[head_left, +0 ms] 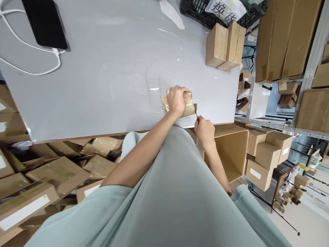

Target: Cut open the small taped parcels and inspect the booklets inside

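Note:
A small, taped cardboard box [189, 109] rests on the grey table near its front edge. My left hand [177, 99] is closed over the box from above, its fingers bent around the far side. In my right hand [205, 131] is a thin tool with a red and black handle, seemingly a utility knife [197, 118]. Its tip meets the right end of the box, where a bit of cardboard sticks out. Most of the handle is hidden in my fist. Clear tape glints on the left end of the box.
Two cardboard boxes [218, 46] stand at the table's right, by a black crate [197, 15] with a paper sign. A phone [46, 24] with a white cable lies far left. Below the table edge are a large open carton [228, 154] and piled boxes [59, 175].

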`<state>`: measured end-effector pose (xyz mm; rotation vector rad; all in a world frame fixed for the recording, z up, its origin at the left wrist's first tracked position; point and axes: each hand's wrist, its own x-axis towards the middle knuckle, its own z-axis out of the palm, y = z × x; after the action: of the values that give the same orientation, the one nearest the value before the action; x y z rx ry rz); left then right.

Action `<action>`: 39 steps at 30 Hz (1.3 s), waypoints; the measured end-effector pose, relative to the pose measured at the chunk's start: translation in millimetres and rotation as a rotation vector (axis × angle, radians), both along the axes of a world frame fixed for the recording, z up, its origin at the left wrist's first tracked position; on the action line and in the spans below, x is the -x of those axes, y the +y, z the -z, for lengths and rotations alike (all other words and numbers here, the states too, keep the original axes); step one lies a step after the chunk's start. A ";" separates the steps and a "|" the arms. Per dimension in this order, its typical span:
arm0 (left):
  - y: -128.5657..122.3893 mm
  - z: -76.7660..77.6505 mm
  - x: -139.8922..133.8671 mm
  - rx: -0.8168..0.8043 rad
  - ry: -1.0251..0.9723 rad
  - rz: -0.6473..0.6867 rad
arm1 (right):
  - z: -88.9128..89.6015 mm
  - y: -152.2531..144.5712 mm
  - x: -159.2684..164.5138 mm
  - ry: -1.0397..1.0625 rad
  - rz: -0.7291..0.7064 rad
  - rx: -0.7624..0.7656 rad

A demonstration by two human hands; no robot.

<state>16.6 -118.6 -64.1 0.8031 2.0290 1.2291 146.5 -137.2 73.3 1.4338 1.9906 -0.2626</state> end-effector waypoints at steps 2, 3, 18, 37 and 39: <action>-0.5 0.6 1.3 -0.009 0.008 0.004 | -1.5 -0.5 0.7 0.075 -0.017 -0.010; -0.9 0.8 1.6 -0.012 0.010 0.008 | -0.7 0.4 2.4 0.114 -0.026 -0.012; -0.9 6.6 -6.4 -0.016 -0.008 0.056 | 34.0 5.8 25.9 0.125 0.042 -0.108; -62.8 -12.4 26.0 -0.013 0.297 0.252 | 92.2 34.2 -60.0 0.538 0.328 -0.255; -93.2 -18.2 28.7 0.044 0.321 0.345 | 123.7 50.3 -67.8 0.538 0.372 -0.242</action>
<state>-12.1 -211.8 -46.0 1.3340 2.0388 0.9016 214.3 -86.9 -50.4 2.0602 2.2082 -0.6455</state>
